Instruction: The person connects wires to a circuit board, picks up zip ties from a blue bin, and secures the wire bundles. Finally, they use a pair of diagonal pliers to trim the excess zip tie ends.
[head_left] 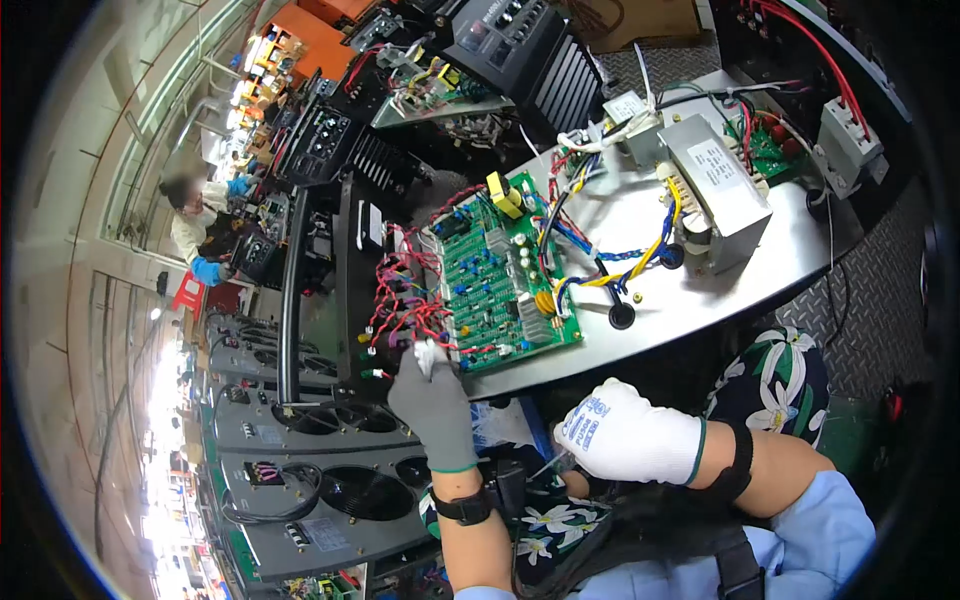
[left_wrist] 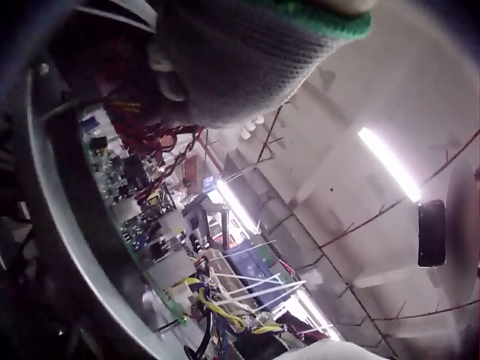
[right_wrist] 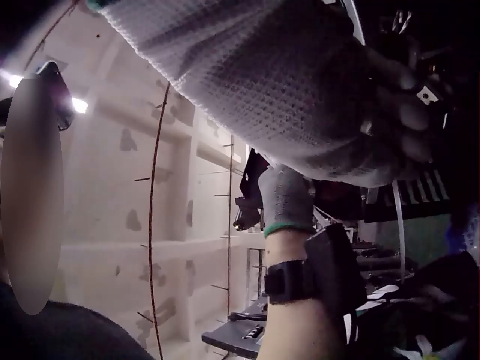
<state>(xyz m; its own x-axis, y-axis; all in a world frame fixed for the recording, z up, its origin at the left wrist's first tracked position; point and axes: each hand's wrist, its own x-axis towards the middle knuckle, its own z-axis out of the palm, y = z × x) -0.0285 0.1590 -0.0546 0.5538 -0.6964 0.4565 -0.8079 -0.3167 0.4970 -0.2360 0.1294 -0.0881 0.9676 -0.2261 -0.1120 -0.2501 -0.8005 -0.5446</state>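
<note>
At the lower left edge of a green circuit board (head_left: 500, 290), my grey-gloved left hand (head_left: 435, 410) has its fingers curled at a bundle of red wires (head_left: 415, 315). The left wrist view shows that glove (left_wrist: 232, 64) above twisted red wires (left_wrist: 176, 161); its fingertips are in shadow. My white-gloved right hand (head_left: 635, 435) is in front of the metal panel (head_left: 480, 382), fingers curled round a thin pale strip. In the right wrist view, this strip (right_wrist: 399, 225) hangs below the right hand (right_wrist: 277, 90). What else lies in its grip is dark.
A transformer (head_left: 715, 190) with blue and yellow leads sits on the panel. Black machine housings (head_left: 520, 60) stand behind. Grey units with fans (head_left: 365, 490) are at lower left. Another person (head_left: 200, 225) works at the far left.
</note>
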